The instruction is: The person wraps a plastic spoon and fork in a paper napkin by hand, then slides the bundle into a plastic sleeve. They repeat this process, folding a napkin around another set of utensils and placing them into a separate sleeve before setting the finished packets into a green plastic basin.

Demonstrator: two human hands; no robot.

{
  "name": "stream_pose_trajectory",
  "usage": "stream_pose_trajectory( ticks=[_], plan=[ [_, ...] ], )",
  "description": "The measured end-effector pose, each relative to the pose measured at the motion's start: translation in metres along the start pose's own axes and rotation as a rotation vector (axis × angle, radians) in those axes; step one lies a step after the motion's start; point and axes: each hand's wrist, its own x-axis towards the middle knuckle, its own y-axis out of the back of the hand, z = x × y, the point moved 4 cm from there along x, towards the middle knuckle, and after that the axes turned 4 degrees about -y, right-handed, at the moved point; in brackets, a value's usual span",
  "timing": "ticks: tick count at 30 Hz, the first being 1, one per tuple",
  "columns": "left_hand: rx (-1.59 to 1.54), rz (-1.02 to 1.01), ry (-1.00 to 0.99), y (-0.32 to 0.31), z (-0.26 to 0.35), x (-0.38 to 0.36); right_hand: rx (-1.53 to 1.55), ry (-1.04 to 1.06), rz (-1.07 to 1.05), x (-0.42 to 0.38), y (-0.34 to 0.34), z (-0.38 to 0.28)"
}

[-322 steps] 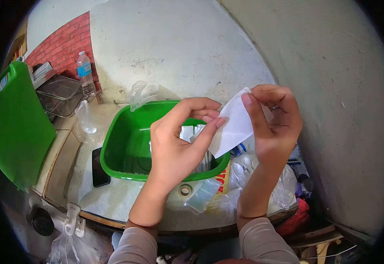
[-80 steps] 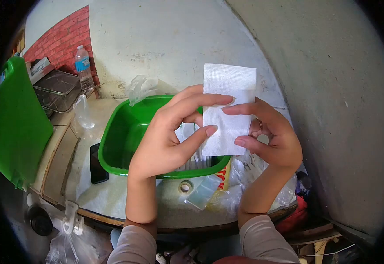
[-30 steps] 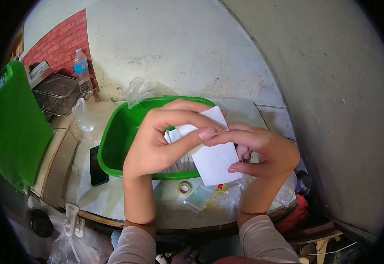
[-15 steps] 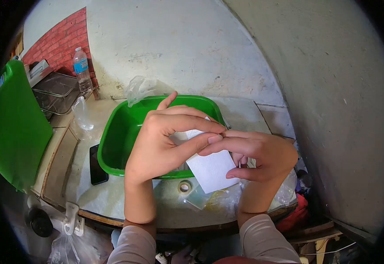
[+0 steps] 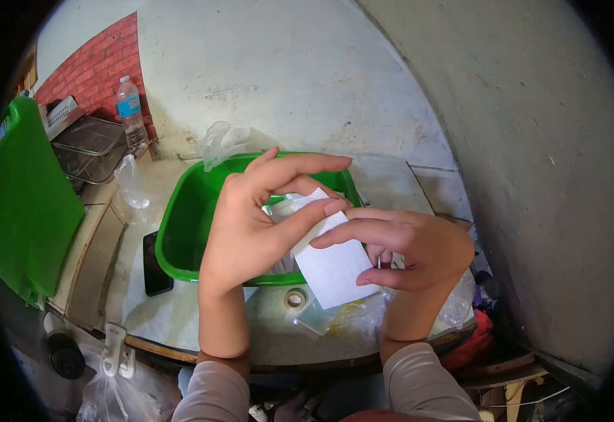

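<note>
Hanging bag: a clear plastic bag [image 5: 120,397] hangs beneath a white clip [image 5: 115,348] at the desk's near left edge.
Desk: the pale top [image 5: 272,341] curves along its near edge, under both forearms.
Tape roll: a small roll [image 5: 287,300] lies near the middle of the desk, just beside a clear flat packet [image 5: 312,318].
Clear plastic: crumpled wrapping [image 5: 458,306] lies at the near right, partly behind the right forearm.
White paper: a textured, folded-looking piece [image 5: 333,273] is held tilted above the near right side of the basin.
Left hand: it [image 5: 243,225] grips the upper part of the paper with the thumb in front, one finger stretched out above.
Right hand: it [image 5: 426,246] grips the paper's right side, one finger across the front and the thumb lower down.
Phone: a dark phone [image 5: 158,266] lies just left of the basin.
Green basin: its rim [image 5: 173,218] surrounds white items [image 5: 279,209], mostly hidden by the hands.
Green container: it [image 5: 33,204] stands at the far left.
Far side: a wire basket [image 5: 85,151] and a water bottle [image 5: 130,116] stand before the brick-patterned panel [image 5: 99,63].
</note>
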Motion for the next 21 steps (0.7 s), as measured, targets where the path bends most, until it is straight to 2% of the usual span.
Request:
stream_pose_trajectory(
  ticks=[2,4,12,18,20,21],
  plan=[
    [-0.052,-0.007,0.007,-0.001,-0.002,0.001,-0.023,-0.009,0.011,0.001,0.0,-0.002],
    [-0.235,0.04,0.094,-0.003,-0.005,0.001,-0.013,0.001,0.03,0.002,-0.001,-0.001],
    [-0.332,0.111,0.112,-0.001,-0.009,0.0,0.008,0.08,0.033,0.003,-0.001,0.002],
    [-0.298,0.226,0.057,0.005,-0.013,0.0,-0.06,-0.055,-0.122,-0.006,0.001,-0.002],
    [-0.266,0.231,0.05,0.009,-0.011,0.0,-0.014,0.12,0.133,-0.011,0.008,-0.002],
    [-0.221,0.183,0.045,0.008,-0.01,-0.001,-0.016,0.122,0.131,-0.009,0.007,0.001]
  ],
)
